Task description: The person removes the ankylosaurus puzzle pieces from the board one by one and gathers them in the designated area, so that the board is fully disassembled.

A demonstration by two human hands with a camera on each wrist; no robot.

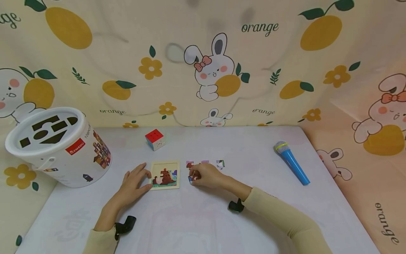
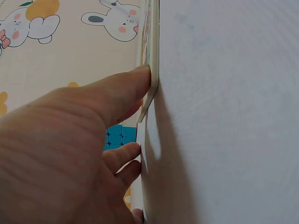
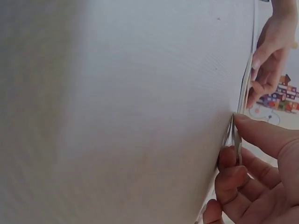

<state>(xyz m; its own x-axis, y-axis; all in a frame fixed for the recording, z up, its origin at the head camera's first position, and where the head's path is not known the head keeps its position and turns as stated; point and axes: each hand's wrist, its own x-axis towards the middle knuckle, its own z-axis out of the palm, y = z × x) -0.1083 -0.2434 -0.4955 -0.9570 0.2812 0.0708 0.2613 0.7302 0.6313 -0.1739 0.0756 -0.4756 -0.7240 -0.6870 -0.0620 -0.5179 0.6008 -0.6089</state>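
A small square jigsaw puzzle board [image 1: 165, 163] with a pale rim lies on the table, partly filled with pieces showing a brown, spiky-backed creature. My left hand [image 1: 135, 183] is at its left edge, thumb at the near corner and index finger a little farther up. In the left wrist view, the thumb presses the board's edge [image 2: 153, 77]. To the board's right, my right hand [image 1: 209, 175] pinches a puzzle piece [image 3: 238, 144] between thumb and fingers, tilted up from the table. Loose puzzle pieces [image 1: 220, 163] lie just beyond that hand, some partly hidden by it.
A Rubik's-type cube [image 1: 155, 140] sits behind the board. At the left stands a large white lidded bucket [image 1: 60, 155] with shaped holes in its lid. A blue toy microphone [image 1: 292, 163] lies at the right. Patterned cloth [image 1: 253, 77] hangs behind the white table [image 1: 190, 225].
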